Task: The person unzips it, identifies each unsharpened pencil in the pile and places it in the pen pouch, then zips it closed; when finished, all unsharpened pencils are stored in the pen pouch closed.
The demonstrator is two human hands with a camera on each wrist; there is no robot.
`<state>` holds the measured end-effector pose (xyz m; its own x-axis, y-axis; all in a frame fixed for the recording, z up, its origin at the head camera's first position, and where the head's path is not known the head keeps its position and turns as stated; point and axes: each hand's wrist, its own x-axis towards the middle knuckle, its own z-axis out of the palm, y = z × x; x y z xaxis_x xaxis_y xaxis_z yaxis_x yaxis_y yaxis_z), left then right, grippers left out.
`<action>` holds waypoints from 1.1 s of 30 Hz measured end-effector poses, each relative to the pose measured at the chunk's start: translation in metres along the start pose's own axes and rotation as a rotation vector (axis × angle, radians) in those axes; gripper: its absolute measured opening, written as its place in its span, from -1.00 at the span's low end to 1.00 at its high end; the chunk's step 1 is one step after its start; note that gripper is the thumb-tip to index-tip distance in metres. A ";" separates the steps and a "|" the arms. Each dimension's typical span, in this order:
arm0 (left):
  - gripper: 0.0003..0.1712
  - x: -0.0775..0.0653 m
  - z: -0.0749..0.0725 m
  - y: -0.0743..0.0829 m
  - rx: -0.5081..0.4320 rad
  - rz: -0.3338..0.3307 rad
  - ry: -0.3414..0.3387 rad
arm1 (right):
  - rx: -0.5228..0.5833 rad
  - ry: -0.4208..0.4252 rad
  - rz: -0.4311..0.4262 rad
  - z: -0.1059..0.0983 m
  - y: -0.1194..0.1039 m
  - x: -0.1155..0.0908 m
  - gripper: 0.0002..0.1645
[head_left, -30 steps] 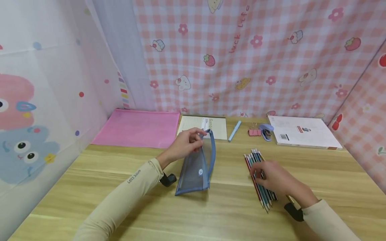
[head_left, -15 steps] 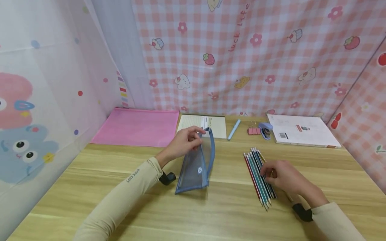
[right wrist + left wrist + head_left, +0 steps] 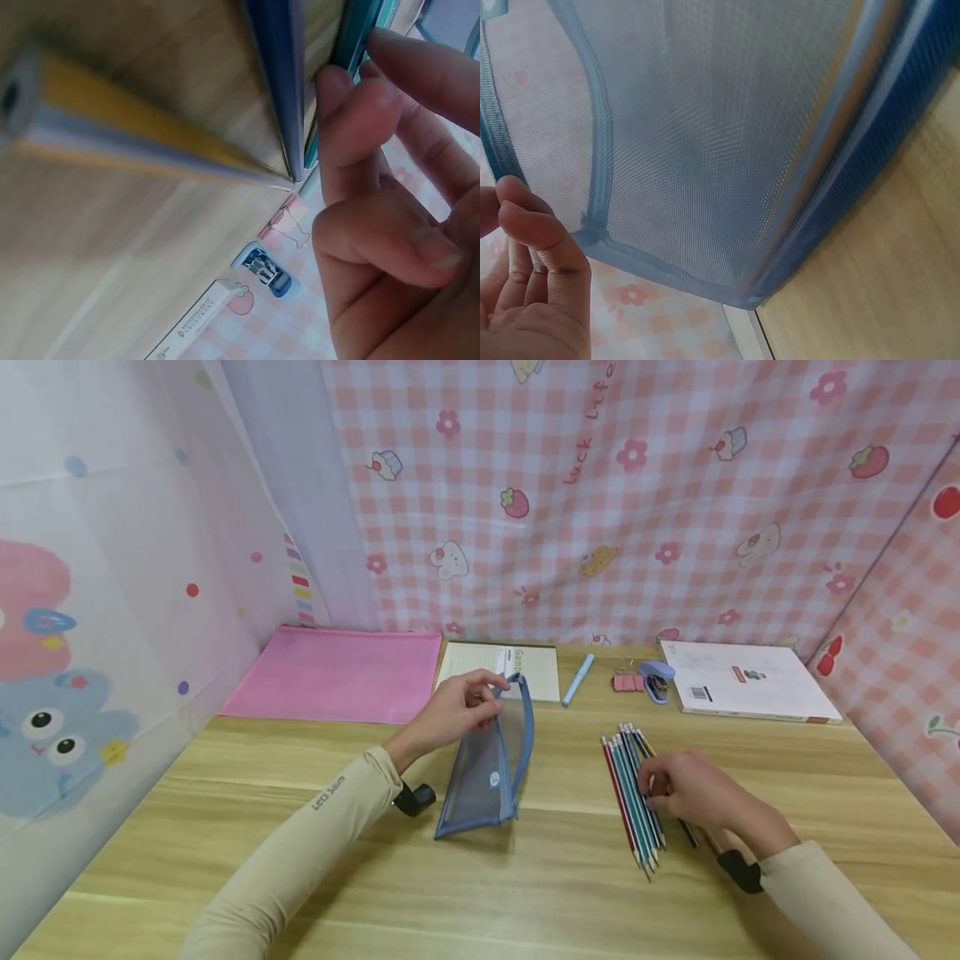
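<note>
Blue mesh zip pouch (image 3: 472, 781) is held upright on the wooden table (image 3: 525, 902), slightly tilted. Its upper corner is pinched between thumb and fingertips of the left hand (image 3: 459, 708); the mouth is parted, with a gap seen between zip edges. To its right, a row of pencils (image 3: 634, 797) is laid side by side, eraser ends away from the wearer, tips near. Red, teal and dark barrels are noted. The right hand (image 3: 693, 789) is placed over the row's right edge, fingers bent and close together; a green barrel is touched by the fingertips, but whether it is gripped cannot be told. A dark pencil (image 3: 277, 67) and a yellow pencil (image 3: 120, 112) are seen beneath this hand, apart from the row at their near ends. Along the back, a pink folder (image 3: 337, 677), lined notepad (image 3: 542, 678), light-blue pen (image 3: 578, 680), pink binder clip (image 3: 628, 682) and white book (image 3: 750, 681) are set out.
</note>
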<state>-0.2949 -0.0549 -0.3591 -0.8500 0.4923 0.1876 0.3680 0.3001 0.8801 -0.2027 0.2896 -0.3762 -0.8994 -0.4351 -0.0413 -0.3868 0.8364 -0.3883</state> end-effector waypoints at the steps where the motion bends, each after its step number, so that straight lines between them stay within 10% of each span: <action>1: -0.70 0.000 0.000 0.000 0.000 0.001 0.000 | 0.004 -0.006 -0.003 -0.001 0.000 0.000 -0.83; 33: -0.72 0.001 -0.001 -0.001 0.000 -0.011 -0.001 | -0.029 -0.053 0.036 0.000 -0.007 0.012 -0.82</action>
<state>-0.2960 -0.0551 -0.3592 -0.8537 0.4896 0.1773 0.3586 0.3060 0.8819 -0.2106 0.2783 -0.3737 -0.9012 -0.4207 -0.1041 -0.3604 0.8609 -0.3590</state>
